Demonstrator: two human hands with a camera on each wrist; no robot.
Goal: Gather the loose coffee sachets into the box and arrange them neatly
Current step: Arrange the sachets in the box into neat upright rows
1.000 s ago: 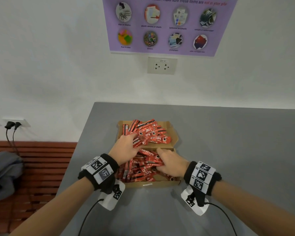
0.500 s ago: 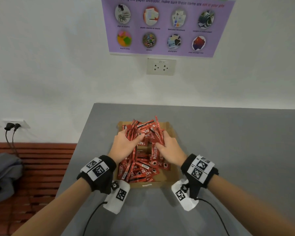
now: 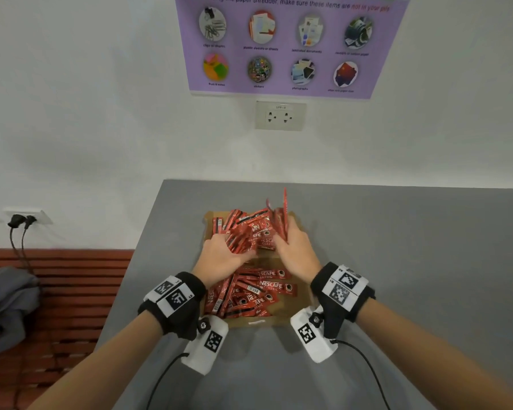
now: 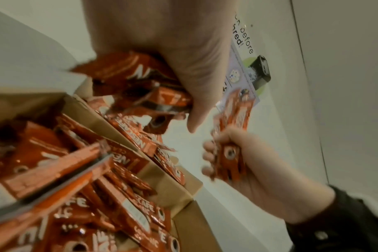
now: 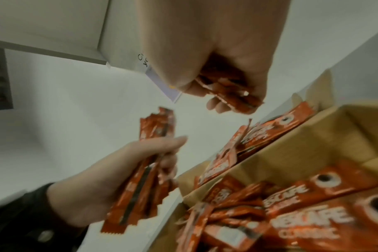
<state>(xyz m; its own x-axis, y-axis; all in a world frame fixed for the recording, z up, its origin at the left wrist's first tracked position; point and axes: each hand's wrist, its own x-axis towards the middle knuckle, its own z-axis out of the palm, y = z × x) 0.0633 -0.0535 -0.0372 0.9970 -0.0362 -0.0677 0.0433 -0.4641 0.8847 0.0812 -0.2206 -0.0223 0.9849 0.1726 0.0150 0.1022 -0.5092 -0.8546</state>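
Observation:
A shallow brown cardboard box (image 3: 282, 319) sits on the grey table, and a cardboard divider (image 4: 127, 136) splits it in two. Red Nescafe sachets (image 3: 267, 287) lie jumbled in the near half, and more are heaped in the far half. Over the far half my left hand (image 3: 222, 255) grips a handful of sachets (image 3: 240, 241). Beside it my right hand (image 3: 296, 253) holds a small bundle (image 3: 280, 220) upright, its ends sticking up. In the wrist views each hand has its fingers curled round its bundle (image 4: 140, 85) (image 5: 231, 92).
The grey table (image 3: 412, 261) stands against a white wall with a socket (image 3: 280, 115) and a purple poster (image 3: 288, 45). Left of the table is a wooden bench (image 3: 71, 291) with a grey bag (image 3: 6, 306). Two plugs (image 3: 20, 221) sit in a low socket.
My right hand left the near half of the box, moved to the far half and lifted a bundle of sachets upright. My left hand kept its handful and stayed over the far half.

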